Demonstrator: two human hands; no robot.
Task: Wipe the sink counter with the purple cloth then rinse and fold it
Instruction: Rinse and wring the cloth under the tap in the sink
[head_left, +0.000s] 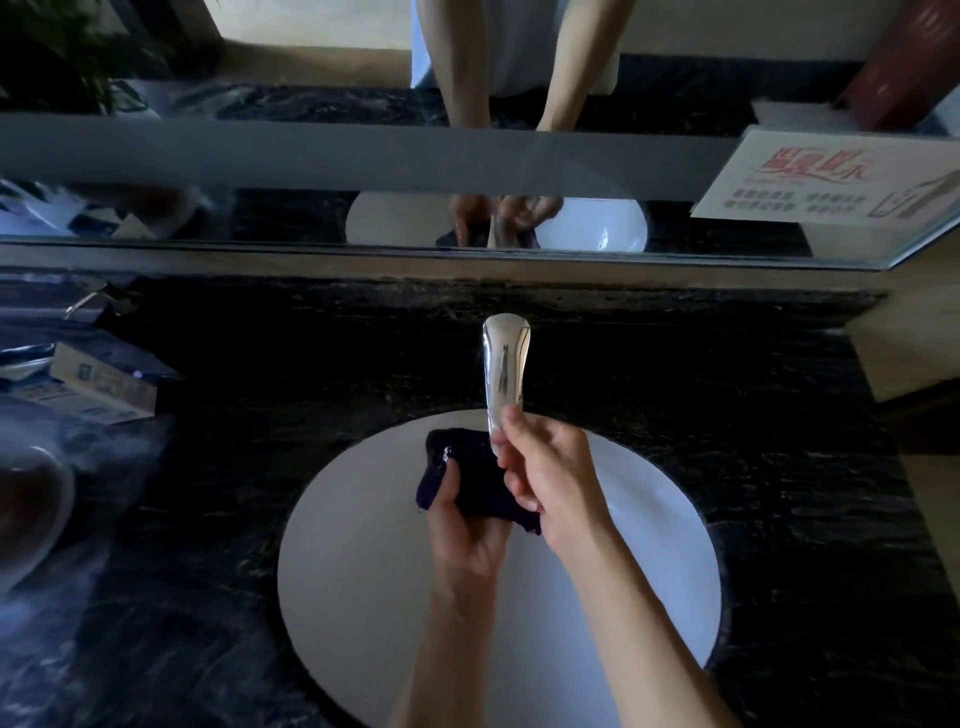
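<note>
A person stands at a round white sink (649, 571) set into a dark, stone-look worktop (260, 374). The sink fills the lower middle of the frame. A shiny silver tap (505, 364) stands at the back of the sink, in the middle of the frame, and its spout reaches out over the bowl.

The purple cloth (480, 486) is bunched up over the sink, just under the end of the tap. It looks very dark and wet. The left hand (465, 530) comes up from the bottom of the frame, and its grip is closed on the cloth, with the thumb pressed on top. The right hand (550, 478) is just to the right of it, and the cloth runs under it too. Its fingers are curled and raised near the tip of the tap. One fingertip is right at the spout. I cannot tell if this hand's grip is pinching the cloth or only touching it.

A wide mirror (311, 156) runs across the top of the frame. It shows both arms, the sink and the tap again. A white sign (831, 182) with red and dark writing leans at the upper right. At the left edge there is a small box (98, 387) on the worktop, and part of another white bowl (31, 509) below it.
</note>
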